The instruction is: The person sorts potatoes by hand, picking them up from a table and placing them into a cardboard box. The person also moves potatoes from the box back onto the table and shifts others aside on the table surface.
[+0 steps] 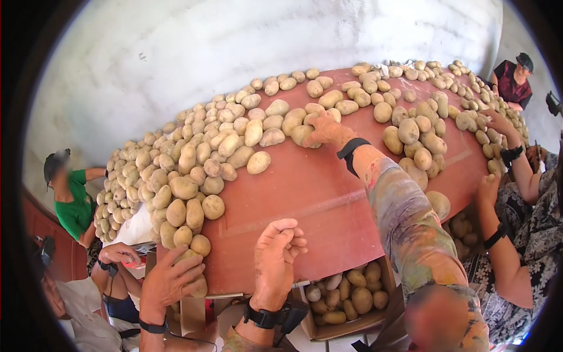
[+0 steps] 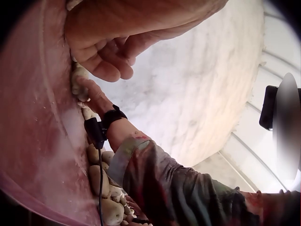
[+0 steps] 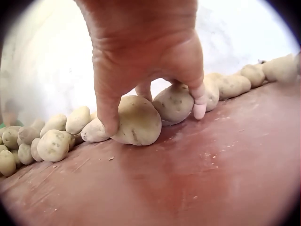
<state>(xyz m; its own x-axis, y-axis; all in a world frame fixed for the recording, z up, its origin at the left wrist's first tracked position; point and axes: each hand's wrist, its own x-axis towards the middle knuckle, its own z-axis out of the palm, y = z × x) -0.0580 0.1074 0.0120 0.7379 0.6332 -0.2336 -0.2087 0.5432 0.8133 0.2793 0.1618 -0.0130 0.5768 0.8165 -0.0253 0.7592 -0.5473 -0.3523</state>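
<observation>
Potatoes, two of them, sit on the red table directly beneath the right hand, side by side within the span of its grip. Right wrist view: thumb against the left flank of the larger one; a finger down along the right flank of the smaller, mottled one; another finger visible behind, between the two. Grip clamped round the pair, palm above them.

Head view: the right hand is at upper centre of the frame, at the near edge of a long potato bank running from the left of the frame to the upper right, along the pale wall. Separate potato cluster lies right of that hand, past the dark wristband.

Left hand: lower centre of frame, near the front edge of the table, well apart from the gripped pair. Fingers loosely bent, grip holding nothing.

Cardboard box at bottom, right of centre, contains loose potatoes. Another person's hand, lower left, is beside the near end of the bank; contact cannot be told. Person in green at left edge; person in a dark cap at upper right.
</observation>
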